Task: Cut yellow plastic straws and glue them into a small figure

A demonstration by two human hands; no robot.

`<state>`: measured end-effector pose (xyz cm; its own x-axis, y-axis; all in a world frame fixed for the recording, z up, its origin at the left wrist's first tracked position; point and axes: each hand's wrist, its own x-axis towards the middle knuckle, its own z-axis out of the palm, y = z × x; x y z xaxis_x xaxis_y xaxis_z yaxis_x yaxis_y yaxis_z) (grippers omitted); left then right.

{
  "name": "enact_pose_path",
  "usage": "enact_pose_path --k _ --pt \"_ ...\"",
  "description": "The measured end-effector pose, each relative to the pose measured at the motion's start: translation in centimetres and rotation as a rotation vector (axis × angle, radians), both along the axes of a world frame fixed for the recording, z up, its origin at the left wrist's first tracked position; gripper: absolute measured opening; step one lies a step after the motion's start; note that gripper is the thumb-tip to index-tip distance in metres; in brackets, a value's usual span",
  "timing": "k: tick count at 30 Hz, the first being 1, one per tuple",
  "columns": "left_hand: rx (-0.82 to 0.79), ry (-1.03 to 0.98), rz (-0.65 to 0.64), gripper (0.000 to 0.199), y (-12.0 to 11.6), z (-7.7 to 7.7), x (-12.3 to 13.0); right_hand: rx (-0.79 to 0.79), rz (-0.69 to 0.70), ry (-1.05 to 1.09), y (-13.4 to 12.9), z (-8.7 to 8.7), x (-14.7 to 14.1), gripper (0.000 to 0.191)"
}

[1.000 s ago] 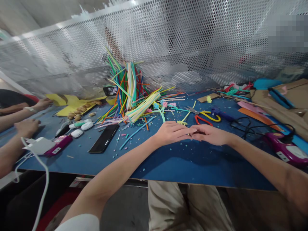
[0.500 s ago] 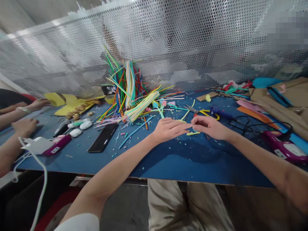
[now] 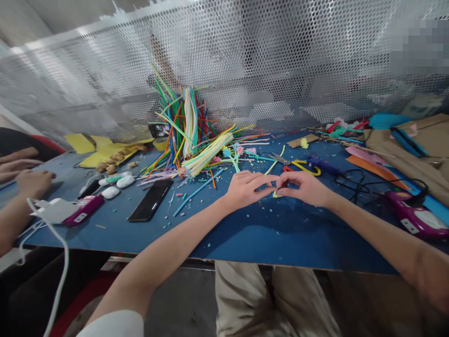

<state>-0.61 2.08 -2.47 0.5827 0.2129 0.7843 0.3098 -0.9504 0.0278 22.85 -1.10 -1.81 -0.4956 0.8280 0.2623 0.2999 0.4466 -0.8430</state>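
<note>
My left hand [image 3: 248,190] and my right hand [image 3: 306,188] meet fingertip to fingertip over the table, both closed in a pinch. A short piece of yellow pipe cleaner [image 3: 275,194] pokes out beneath the touching fingertips; the rest of it is hidden by the fingers. Just beyond my right hand lie scissors [image 3: 298,166] with yellow and red handles, blades apart. Behind my left hand are small pipe cleaner flowers in pink [image 3: 240,150] and blue, with pale green stems. A yellow fuzzy shape [image 3: 303,142] rests on a cardboard piece [image 3: 293,141].
Bundled pipe cleaners [image 3: 189,126] stand against the perforated metal screen [image 3: 280,70]. On the left are a black phone [image 3: 150,200], white rounded devices, a purple power strip [image 3: 84,209] and another person's hands [image 3: 35,182]. A blue glue gun [image 3: 321,164], cables and another purple strip [image 3: 417,215] lie right.
My fingertips have drawn closer together, and less of the yellow pipe cleaner shows. At far left, the other person's farther hand has pulled back from the yellow paper.
</note>
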Motion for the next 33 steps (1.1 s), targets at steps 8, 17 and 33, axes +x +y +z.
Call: enact_pose_path --k 8,17,33 --pt "-0.456 -0.125 -0.034 0.042 -1.3 0.1 1.0 0.026 0.015 0.010 -0.4 0.8 0.1 0.020" --pt "-0.492 -0.123 -0.017 0.043 -1.0 0.0 0.8 -0.028 -0.031 0.185 -0.3 0.8 0.3 0.020" --pt "-0.188 0.004 0.023 0.040 -0.4 -0.4 0.3 -0.018 0.048 -0.043 -0.3 0.9 -0.1 0.023"
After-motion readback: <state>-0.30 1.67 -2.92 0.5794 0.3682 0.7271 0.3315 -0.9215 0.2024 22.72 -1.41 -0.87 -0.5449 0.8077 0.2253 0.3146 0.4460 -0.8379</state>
